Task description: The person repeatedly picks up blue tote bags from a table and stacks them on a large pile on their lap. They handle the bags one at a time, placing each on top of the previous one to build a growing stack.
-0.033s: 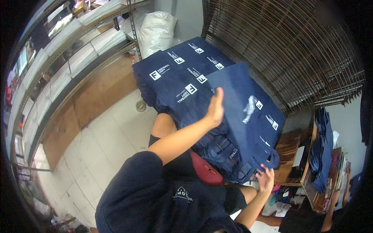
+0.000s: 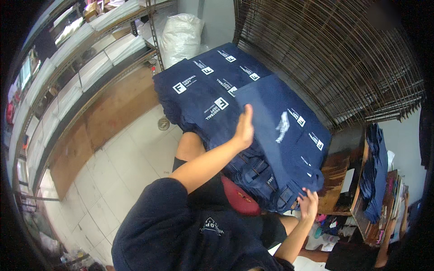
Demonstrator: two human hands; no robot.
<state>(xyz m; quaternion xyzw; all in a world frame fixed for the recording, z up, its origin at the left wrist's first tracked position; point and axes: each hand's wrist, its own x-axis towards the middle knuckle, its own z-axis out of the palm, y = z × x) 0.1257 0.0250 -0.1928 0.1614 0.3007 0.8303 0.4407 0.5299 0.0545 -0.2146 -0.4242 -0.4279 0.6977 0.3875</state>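
A large stack of navy cloth bags (image 2: 199, 97) with white prints lies in front of me. On top is a single navy bag (image 2: 264, 108), slanting across the stack with a white figure on it, partly smeared by motion. Its loop-like strap end lies toward my right. My left hand (image 2: 245, 128) stands at the bag's left edge, fingers stretched and held together like a flat blade. Beside the strap end, my right hand (image 2: 309, 204) has its fingers raised and apart. Whether its fingertips touch the cloth is hard to tell.
A rack of thin metal rods (image 2: 325, 54) rises behind the stack. Shelves of white paper (image 2: 68, 95) stand left, and a white sack (image 2: 181, 38) at the back. A red stool seat (image 2: 239, 198) shows below. More navy cloth (image 2: 374, 174) hangs at right, near another person's arm.
The top bag has slid a little to the left across the stack. My left hand has moved slightly left with it, while my right hand has barely shifted.
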